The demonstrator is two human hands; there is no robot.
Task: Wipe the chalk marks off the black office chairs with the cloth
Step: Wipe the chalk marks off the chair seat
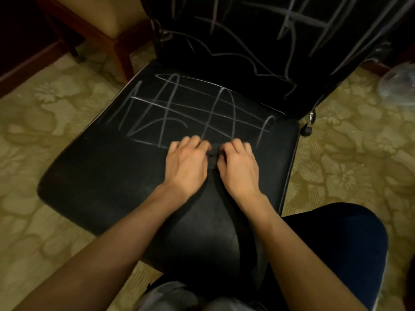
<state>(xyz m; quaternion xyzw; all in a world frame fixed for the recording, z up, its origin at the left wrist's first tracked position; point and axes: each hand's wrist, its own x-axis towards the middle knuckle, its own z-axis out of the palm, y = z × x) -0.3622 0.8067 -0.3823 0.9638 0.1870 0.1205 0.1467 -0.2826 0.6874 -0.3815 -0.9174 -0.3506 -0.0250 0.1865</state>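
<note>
Both forearms reach in from the bottom edge, over a grey garment at the frame's foot and a dark-trousered knee point(336, 243) at lower right. Left hand point(186, 163) and right hand point(239, 167) sit side by side, palms down, on the middle of the chair seat point(101, 176). Fingers of both are curled under and pinch a small dark cloth point(213, 154), bunched in the narrow gap between the 2 hands. How much cloth lies beneath the palms cannot be told; it is nearly the same colour as the seat.

Chalk marks point(179, 108) cover the far half of the seat: a rough grid of pale lines with several tall loops, starting just beyond the fingertips. Near half of the seat looks dull black, with faint smears. Backrest point(247, 41) rises at the top, also scrawled with pale lines.

Floor is patterned yellow-green carpet point(45, 131). Wooden chair with tan cushion point(112, 16) stands upper left. Chair castor point(306, 130) shows at the seat's right rear corner. Crumpled clear plastic point(397, 84) lies at the right edge.
</note>
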